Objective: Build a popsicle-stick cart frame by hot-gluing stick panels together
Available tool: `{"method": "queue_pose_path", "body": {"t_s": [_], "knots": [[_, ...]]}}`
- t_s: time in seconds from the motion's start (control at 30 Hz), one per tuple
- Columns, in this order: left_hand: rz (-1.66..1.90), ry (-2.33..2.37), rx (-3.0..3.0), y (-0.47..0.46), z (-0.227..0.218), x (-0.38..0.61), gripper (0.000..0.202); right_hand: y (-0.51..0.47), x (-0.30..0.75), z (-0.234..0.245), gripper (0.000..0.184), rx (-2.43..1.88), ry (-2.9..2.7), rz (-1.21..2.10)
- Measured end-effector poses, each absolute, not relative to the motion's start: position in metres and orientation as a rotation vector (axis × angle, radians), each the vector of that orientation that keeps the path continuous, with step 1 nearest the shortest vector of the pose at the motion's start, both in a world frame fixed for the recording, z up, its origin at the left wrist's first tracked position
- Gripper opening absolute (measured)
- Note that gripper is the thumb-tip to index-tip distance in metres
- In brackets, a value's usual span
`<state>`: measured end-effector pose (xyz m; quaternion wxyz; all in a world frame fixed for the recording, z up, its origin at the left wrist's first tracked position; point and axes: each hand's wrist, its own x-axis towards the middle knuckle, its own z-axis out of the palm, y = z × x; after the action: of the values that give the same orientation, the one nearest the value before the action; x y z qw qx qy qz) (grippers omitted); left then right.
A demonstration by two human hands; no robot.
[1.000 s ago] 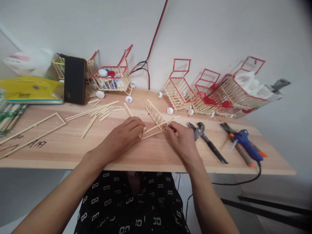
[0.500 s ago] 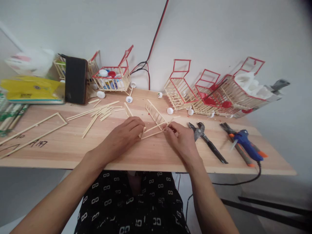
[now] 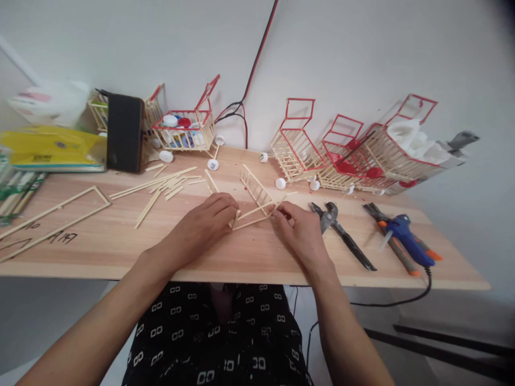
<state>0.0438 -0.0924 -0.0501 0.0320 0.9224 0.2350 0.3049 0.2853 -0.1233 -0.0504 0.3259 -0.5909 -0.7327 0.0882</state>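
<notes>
Pale-cream slatted wooden-stick frame (image 3: pixel 256 210). Tan flat wooden bench (image 3: pixel 249 262), pinkish-streaked. Three o'clock: blue pistol-shaped plastic glue gun (image 3: pixel 409 240). Six o'clock: black cloth garment (image 3: pixel 217 346), white paired-square print.

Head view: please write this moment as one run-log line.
left hand: holds stick frame | right hand: pinches its other side | glue gun: lies farther right
</notes>
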Motion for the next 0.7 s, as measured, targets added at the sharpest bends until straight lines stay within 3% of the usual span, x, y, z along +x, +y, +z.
{"method": "queue_pose_path", "body": {"t_s": [0.7], "knots": [[0.957,0.749,2.79,-0.093,-0.0504,0.0445,0.015,-0.1245,0.2843,-0.05,0.018,-1.539,-1.917,0.231]]}}
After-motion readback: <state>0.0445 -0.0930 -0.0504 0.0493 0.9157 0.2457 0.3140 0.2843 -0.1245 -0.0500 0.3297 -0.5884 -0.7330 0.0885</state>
